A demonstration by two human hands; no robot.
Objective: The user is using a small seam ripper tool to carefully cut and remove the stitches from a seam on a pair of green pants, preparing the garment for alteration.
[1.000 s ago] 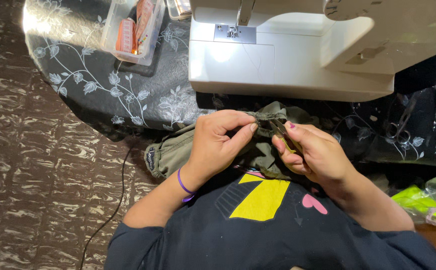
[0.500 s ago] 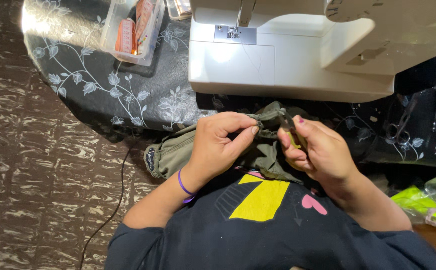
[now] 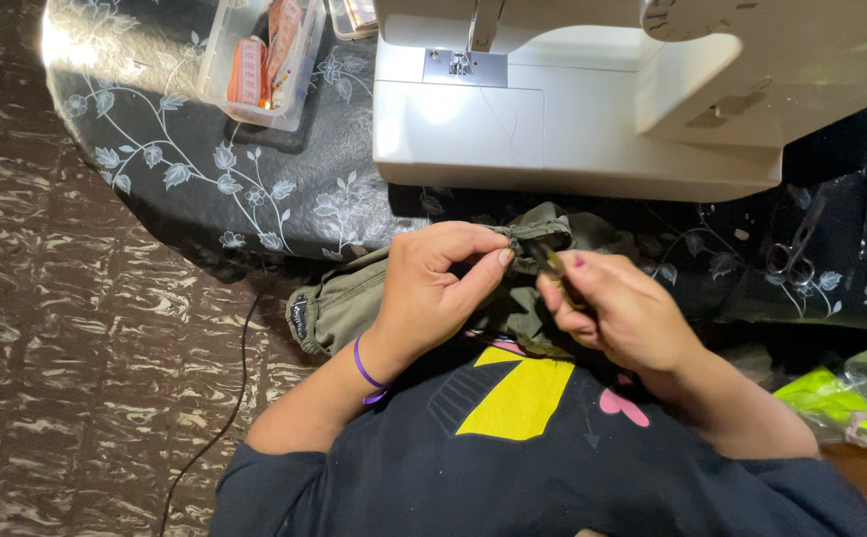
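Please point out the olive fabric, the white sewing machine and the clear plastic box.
olive fabric [image 3: 344,303]: head view, on its left folded part.
white sewing machine [image 3: 473,129]: head view, on its flat bed.
clear plastic box [image 3: 222,45]: head view, on its left wall.

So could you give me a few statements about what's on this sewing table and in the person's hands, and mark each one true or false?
1. Both hands pinch a fold of olive green fabric. True: the left hand and right hand meet on it.
2. The sewing machine is black. False: it is white.
3. A purple band circles the left wrist. True.
4. The clear plastic box sits right of the machine. False: it sits to its left, on the flowered black cloth.
5. Scissors lie in the right hand. False: they rest on the table, apart from it.
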